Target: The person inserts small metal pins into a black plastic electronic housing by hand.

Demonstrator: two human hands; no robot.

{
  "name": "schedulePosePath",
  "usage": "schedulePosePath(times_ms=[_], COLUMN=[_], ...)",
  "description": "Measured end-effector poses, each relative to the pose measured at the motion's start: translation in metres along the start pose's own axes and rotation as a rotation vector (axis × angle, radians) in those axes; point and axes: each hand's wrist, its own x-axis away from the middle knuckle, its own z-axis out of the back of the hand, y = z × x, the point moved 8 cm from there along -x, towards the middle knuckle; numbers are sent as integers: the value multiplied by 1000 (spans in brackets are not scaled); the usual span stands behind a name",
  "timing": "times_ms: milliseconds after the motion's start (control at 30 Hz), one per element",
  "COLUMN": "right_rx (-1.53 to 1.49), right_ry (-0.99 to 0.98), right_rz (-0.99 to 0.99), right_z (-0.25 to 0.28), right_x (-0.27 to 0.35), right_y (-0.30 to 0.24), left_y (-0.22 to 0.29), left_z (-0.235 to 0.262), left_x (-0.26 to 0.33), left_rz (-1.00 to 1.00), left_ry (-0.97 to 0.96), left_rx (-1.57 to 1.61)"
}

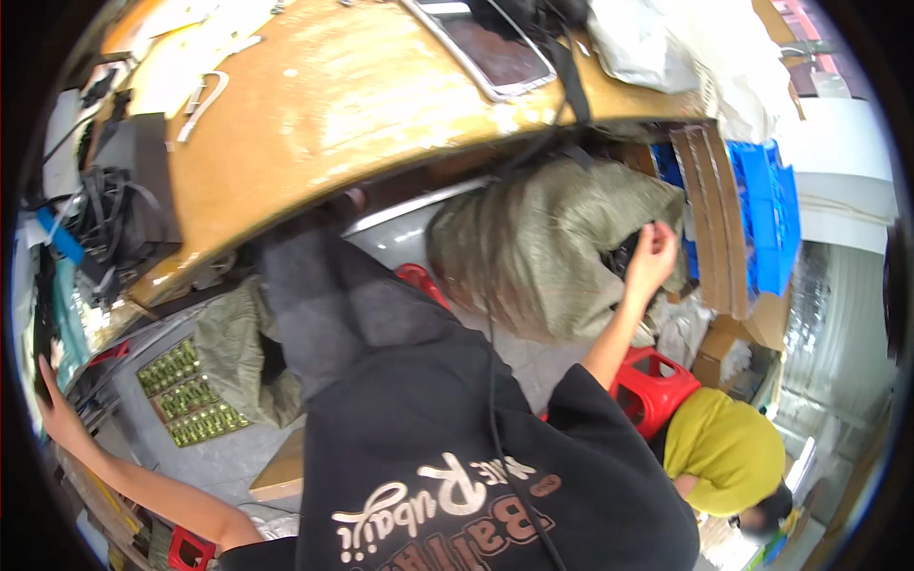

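My left hand (59,414) reaches out to the far left edge of the view, beside a narrow dark thing (41,376). One finger points upward along it; the other fingers are lost at the dark rim, so I cannot tell whether it grips. On the right, my right hand (653,255) is raised at the opening of a large grey-green woven sack (543,252). Its fingers are curled together, and anything between them is too small or hidden to name. Something black (621,257) shows in the sack's mouth, next to that hand.
A wooden table (314,105) carries a tablet-like device (500,57) and white plastic bags (643,43). Cardboard (709,219) and blue bins (766,219) stand right. A red stool (657,385) and a person in yellow (728,447) are lower right. Trays of small green-gold items (190,395) lie left.
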Motion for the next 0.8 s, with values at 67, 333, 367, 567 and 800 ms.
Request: schedulePosePath(times_ms=[67,333,367,567,800], right_rx=[1,-698,-668,-384,-9], right_ry=[146,-435,-485,-445,-188], right_rz=[269,650,719,1061,1292], right_z=[2,-94,-112,-194,-199], right_x=[-3,37,44,42,60], right_y=[-93,-351,-372,-435,-447], left_y=[27,126,169,216,221], left_z=[49,45,29,-44,-80], left_x=[57,162,157,214,242], left_rz=[342,124,-51,177,454], left_ry=[345,241,-58,-426,-636], left_rx=[408,1351,1434,1791,1780])
